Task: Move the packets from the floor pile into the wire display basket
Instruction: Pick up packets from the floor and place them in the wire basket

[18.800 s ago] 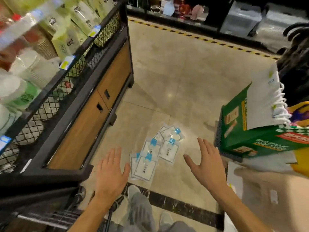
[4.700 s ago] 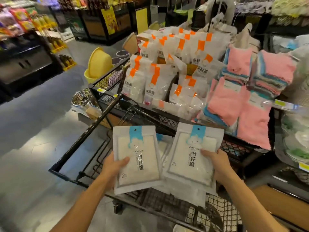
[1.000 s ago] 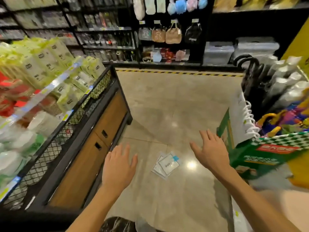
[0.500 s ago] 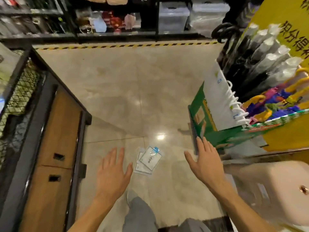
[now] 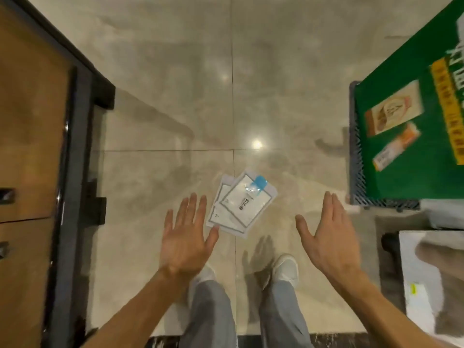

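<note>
Grey trousers (image 5: 211,315), white shoes (image 5: 285,268) at bottom edge, standing on pale tiled floor (image 5: 160,101). Left hand (image 5: 184,241) palm down, fingers spread and straight, grasping nothing; thumb tip overlaps near corner of packets (image 5: 242,204) in view, contact not clear. Right hand (image 5: 329,234) likewise flat, released, apart from packets. Packets lie on floor between and just beyond hands: small overlapping stack, top one with blue tab. Wood-fronted cabinet (image 5: 30,136) far left. Green box (image 5: 411,121) in dark crate (image 5: 356,156) far right.
</note>
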Action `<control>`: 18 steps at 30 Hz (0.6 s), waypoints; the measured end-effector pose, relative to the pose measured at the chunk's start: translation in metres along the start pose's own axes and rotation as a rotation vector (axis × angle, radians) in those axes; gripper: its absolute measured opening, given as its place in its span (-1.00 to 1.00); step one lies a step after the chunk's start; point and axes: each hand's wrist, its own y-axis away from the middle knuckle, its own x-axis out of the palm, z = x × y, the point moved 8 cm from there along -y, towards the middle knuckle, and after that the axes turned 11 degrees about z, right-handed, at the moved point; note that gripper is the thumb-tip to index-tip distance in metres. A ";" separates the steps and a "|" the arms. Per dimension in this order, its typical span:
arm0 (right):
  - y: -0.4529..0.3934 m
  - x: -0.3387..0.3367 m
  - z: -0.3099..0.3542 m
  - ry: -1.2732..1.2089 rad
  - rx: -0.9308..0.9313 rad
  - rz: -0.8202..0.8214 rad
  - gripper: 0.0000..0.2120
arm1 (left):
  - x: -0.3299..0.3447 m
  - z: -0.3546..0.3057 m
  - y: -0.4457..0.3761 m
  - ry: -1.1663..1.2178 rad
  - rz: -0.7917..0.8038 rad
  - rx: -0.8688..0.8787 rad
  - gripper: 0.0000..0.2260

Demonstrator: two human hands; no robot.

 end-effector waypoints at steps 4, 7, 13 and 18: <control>-0.093 0.116 -0.011 -0.024 0.008 0.016 -0.13 | 0.098 0.025 -0.092 0.018 -0.010 -0.035 -0.32; -0.152 0.196 -0.017 -0.046 0.009 0.022 -0.09 | 0.177 0.044 -0.145 0.020 -0.053 -0.013 -0.38; -0.235 0.330 -0.027 -0.156 0.079 0.024 0.15 | 0.303 0.073 -0.225 0.029 -0.013 -0.017 -0.34; -0.256 0.376 -0.031 -0.329 0.132 -0.083 0.29 | 0.358 0.083 -0.254 -0.076 -0.094 -0.020 -0.18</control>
